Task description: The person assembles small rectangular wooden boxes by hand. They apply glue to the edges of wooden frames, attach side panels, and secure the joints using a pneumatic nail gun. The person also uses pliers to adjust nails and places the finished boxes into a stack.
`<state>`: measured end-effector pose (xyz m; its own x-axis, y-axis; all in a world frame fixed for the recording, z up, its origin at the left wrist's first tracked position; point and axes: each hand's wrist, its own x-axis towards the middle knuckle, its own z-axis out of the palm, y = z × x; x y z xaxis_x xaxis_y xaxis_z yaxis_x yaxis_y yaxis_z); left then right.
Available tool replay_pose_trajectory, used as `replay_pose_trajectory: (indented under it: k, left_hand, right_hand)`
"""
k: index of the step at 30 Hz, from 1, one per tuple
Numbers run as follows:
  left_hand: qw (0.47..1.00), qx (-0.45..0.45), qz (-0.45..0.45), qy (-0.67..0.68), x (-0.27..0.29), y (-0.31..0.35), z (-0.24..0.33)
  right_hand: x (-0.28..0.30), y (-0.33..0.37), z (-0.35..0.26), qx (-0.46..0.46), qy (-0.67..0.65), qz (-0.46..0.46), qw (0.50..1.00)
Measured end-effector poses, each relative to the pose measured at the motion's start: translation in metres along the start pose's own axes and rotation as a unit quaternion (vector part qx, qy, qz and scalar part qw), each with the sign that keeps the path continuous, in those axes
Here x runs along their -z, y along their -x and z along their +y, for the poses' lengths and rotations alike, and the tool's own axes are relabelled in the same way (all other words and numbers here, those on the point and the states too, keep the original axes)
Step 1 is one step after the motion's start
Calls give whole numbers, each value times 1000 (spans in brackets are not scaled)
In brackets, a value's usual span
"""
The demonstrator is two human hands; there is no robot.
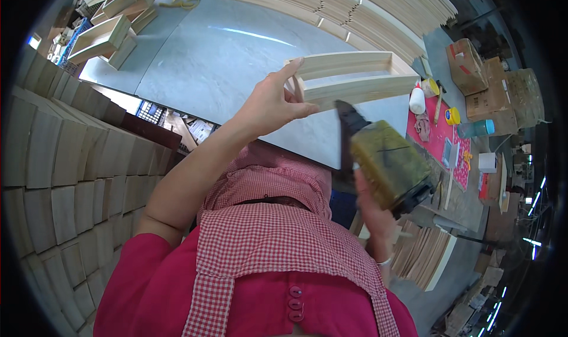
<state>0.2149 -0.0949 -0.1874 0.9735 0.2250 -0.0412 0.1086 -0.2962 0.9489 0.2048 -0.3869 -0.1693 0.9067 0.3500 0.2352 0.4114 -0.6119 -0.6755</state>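
Observation:
My left hand point(273, 103) grips the left end of a long, narrow frame of pale wood point(361, 91), thumb on the near side and fingers on the far side. The frame is held over the grey tabletop point(201, 59), and whether its right end rests there I cannot tell. In my right hand point(373, 210) is a nail gun point(390, 159) with a worn yellow body and a black nose. Its nose is close to the near left part of the frame, apparently not touching. The gun's body hides part of my right fingers.
Thin wooden strips point(367, 12) lie stacked along the far edge. Assembled wooden boxes point(100, 38) pile up at far left. Wood blocks point(71, 154) form a wall at my left. A side table at right bears a white bottle point(417, 100), a hammer point(438, 103) and cartons point(491, 94).

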Motion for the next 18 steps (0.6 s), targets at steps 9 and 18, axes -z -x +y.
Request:
replay_pose_trajectory:
  k: [9, 18]
  left_hand:
    - [999, -9, 9, 32, 7, 13, 7]
    - [1000, 9, 5, 29, 5, 14, 11]
  right_hand:
    - [-27, 0, -31, 135, 7, -35, 990]
    - [-28, 0, -34, 95, -19, -37, 995]
